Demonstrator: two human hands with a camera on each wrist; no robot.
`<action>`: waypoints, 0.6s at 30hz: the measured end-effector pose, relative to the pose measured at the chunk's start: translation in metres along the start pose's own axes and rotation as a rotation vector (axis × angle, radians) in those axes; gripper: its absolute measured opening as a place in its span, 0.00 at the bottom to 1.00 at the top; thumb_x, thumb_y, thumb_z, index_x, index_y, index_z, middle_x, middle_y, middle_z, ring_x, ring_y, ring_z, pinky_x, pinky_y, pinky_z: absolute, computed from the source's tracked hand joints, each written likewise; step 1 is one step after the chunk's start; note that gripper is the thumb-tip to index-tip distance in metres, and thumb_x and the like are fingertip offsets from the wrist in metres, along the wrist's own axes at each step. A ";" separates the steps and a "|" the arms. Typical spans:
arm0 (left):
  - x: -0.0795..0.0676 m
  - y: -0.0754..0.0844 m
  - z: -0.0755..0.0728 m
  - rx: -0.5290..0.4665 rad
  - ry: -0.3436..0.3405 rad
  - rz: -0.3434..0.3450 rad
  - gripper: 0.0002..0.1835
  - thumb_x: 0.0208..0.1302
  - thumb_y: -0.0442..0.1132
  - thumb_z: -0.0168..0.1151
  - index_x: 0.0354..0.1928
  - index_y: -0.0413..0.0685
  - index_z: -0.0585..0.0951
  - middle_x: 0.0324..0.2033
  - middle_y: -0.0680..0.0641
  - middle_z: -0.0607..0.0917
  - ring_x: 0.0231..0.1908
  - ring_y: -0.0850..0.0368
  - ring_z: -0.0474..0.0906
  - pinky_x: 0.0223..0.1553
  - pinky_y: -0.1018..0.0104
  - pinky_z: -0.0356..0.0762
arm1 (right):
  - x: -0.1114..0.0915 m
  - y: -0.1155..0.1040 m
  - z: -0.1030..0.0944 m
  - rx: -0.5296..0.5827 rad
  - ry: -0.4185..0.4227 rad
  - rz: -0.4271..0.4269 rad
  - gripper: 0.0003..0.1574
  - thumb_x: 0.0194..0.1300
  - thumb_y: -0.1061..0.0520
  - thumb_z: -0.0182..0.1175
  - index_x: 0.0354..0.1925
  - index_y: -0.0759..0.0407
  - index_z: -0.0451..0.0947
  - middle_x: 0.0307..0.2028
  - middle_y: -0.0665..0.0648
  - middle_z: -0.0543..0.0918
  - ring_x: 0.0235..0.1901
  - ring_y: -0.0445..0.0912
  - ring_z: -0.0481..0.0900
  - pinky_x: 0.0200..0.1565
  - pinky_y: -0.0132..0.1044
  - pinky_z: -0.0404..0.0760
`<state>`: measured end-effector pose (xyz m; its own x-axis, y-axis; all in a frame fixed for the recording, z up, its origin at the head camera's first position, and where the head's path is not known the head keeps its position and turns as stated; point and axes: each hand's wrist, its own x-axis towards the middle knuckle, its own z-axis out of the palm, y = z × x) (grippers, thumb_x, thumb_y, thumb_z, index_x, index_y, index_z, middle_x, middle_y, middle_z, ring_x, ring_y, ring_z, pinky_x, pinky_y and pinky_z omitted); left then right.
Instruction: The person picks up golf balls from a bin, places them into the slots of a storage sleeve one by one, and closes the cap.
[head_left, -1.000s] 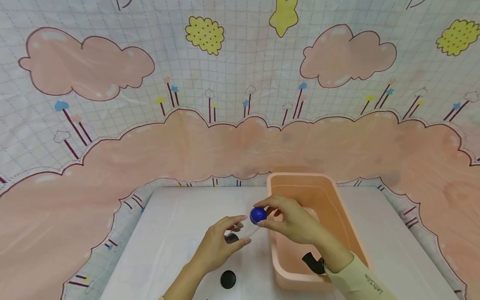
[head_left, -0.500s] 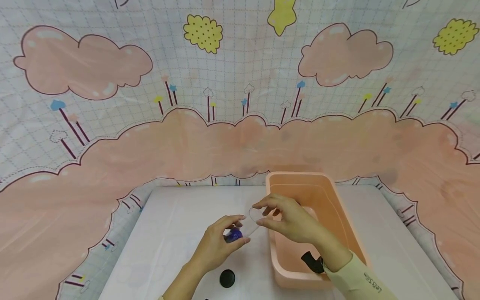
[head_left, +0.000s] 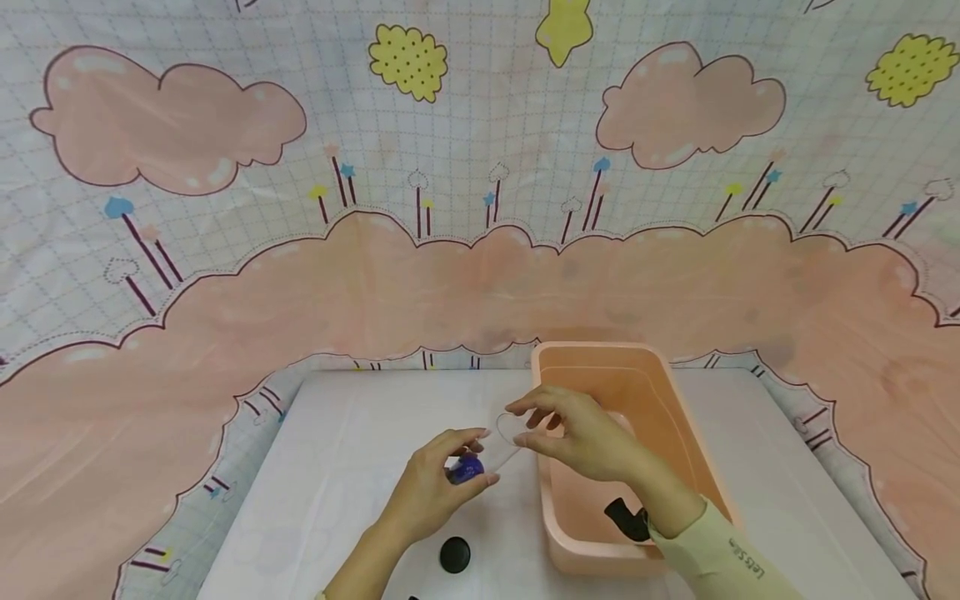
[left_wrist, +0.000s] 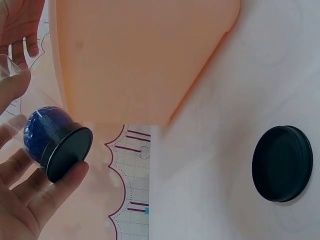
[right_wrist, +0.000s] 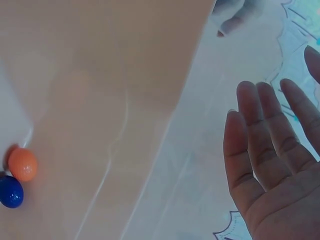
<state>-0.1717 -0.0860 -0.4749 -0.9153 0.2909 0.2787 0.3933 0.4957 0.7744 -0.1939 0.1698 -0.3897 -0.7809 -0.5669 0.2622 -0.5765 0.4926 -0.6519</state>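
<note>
A clear plastic tube (head_left: 498,452) lies tilted between both hands. My left hand (head_left: 427,485) holds its lower left end, with fingers and thumb around a black end cap (left_wrist: 70,155). Inside the tube, against that cap, rests a dimpled blue golf ball (left_wrist: 44,131). At the tube's other end, the round rim shows between the thumb and fingers of my right hand (head_left: 577,433), which holds it beside the bin's edge. A second black cap (head_left: 455,555) lies loose on the white table, nearer to the body than the left hand.
The peach plastic bin (head_left: 551,525) stands right of the hands, under the right forearm. An orange ball (right_wrist: 23,164) and a blue ball (right_wrist: 11,191) lie inside it. Beside the right sleeve appears a black curved piece (head_left: 624,520). A patterned cloth (head_left: 450,292) hangs behind the table.
A second ago the blue golf ball was at the right fingers, by the tube's upper rim. It has travelled down the tube to the capped end at the left hand. Both hands stay nearly still.
</note>
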 end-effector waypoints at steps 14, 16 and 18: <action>-0.001 -0.006 -0.001 -0.012 0.015 -0.023 0.29 0.58 0.55 0.78 0.62 0.76 0.79 0.48 0.61 0.86 0.50 0.61 0.84 0.51 0.62 0.86 | 0.002 0.016 -0.028 0.003 -0.011 0.118 0.20 0.71 0.48 0.68 0.58 0.50 0.83 0.47 0.51 0.87 0.43 0.43 0.84 0.46 0.36 0.85; -0.002 -0.007 -0.002 -0.009 0.019 -0.021 0.30 0.58 0.56 0.78 0.62 0.76 0.79 0.47 0.63 0.85 0.50 0.62 0.84 0.50 0.64 0.86 | 0.003 0.020 -0.033 0.011 -0.008 0.145 0.21 0.70 0.48 0.69 0.58 0.51 0.83 0.48 0.53 0.87 0.43 0.44 0.84 0.47 0.38 0.85; -0.002 -0.008 -0.002 -0.009 0.020 -0.017 0.30 0.58 0.55 0.78 0.62 0.75 0.79 0.47 0.63 0.85 0.50 0.62 0.84 0.50 0.64 0.86 | 0.003 0.025 -0.038 0.004 -0.007 0.175 0.22 0.70 0.48 0.69 0.59 0.52 0.83 0.50 0.54 0.87 0.44 0.45 0.84 0.48 0.40 0.84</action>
<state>-0.1734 -0.0923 -0.4802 -0.9233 0.2658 0.2772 0.3773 0.4932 0.7838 -0.2201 0.2053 -0.3786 -0.8674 -0.4775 0.1398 -0.4312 0.5811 -0.6902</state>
